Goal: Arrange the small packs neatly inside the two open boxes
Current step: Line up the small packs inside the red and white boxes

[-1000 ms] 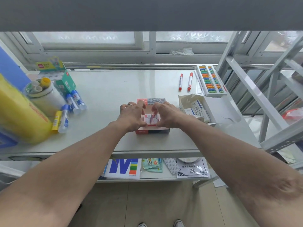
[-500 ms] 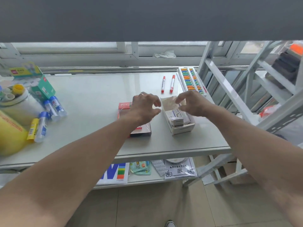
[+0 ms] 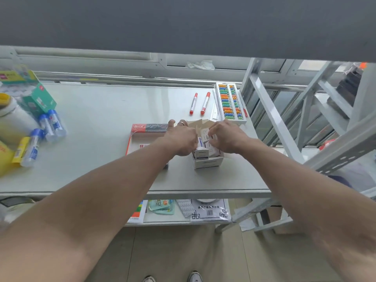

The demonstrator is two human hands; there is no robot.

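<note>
Both your hands meet over the white box at frame centre — your left hand curled at its left edge, your right hand pinching a small pack inside. The red box lies just left.

— What sort of place is this?
— A stationery stockroom, it seems: metal shelving, a steel table holding glue bottles, red markers and an abacus.
</note>
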